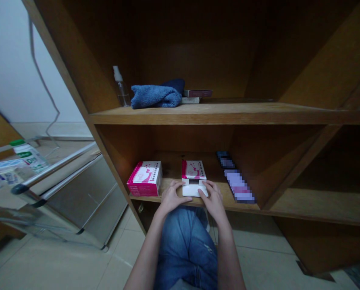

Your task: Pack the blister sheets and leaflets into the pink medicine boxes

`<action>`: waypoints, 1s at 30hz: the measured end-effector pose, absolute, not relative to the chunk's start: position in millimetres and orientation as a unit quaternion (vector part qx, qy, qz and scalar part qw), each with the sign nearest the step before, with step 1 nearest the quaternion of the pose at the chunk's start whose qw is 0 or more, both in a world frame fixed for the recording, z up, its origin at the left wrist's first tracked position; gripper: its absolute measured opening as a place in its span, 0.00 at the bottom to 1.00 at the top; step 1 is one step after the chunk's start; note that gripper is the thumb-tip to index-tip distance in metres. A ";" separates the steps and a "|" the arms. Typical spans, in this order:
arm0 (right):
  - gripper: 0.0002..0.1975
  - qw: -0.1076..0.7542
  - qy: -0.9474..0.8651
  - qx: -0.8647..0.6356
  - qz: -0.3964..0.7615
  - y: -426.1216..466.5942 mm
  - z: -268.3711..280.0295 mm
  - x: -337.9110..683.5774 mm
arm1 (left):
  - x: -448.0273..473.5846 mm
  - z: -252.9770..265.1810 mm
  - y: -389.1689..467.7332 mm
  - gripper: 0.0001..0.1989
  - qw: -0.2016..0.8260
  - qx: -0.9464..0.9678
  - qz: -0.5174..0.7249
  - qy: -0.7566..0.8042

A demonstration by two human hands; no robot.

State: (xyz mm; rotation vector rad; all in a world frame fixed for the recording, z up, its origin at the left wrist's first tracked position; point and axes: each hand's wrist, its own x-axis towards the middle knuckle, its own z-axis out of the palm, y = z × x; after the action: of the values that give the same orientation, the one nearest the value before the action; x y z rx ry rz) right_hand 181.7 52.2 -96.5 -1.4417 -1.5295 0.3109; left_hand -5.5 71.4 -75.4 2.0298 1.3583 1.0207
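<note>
A small pink and white cardboard box [193,169] lies on the lower shelf in front of me, its white end flap [194,191] folded out toward me. A dark gap shows at the box's mouth. My left hand [171,197] holds the left side of the flap, its thumb along the front edge. From the other side my right hand [213,198] grips the flap, with thumb and fingers on its right edge. To the left stands a larger, closed pink and white box [144,178], apart from both hands.
Blurred-out flat items [238,185] lie right of the box. Above, the upper shelf [228,108] bears a spray bottle [121,88], a blue towel [155,96] and small flat boxes [197,94]. A metal-framed cart [77,193] with a green-capped white bottle [28,155] stands left.
</note>
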 end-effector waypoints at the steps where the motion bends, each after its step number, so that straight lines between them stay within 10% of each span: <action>1: 0.20 0.484 -0.629 -0.595 0.128 52.3 -96.5 181.9 | -5.8 -75.8 70.8 0.31 0.245 0.748 0.367 0.496; 9: 0.19 0.489 -0.629 -0.592 0.124 50.1 -90.5 182.6 | 1.1 -76.4 76.7 0.16 0.248 0.699 0.416 0.525; 30: 0.17 0.527 -0.575 -0.613 0.126 52.7 -87.7 177.6 | 22.9 -66.2 85.6 0.18 0.244 0.596 0.381 0.663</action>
State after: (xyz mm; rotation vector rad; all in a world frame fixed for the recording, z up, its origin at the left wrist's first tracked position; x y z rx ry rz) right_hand 177.6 52.7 -87.7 -1.4657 -1.3750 0.3007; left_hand 22.9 85.6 -66.2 1.6291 1.8107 1.0415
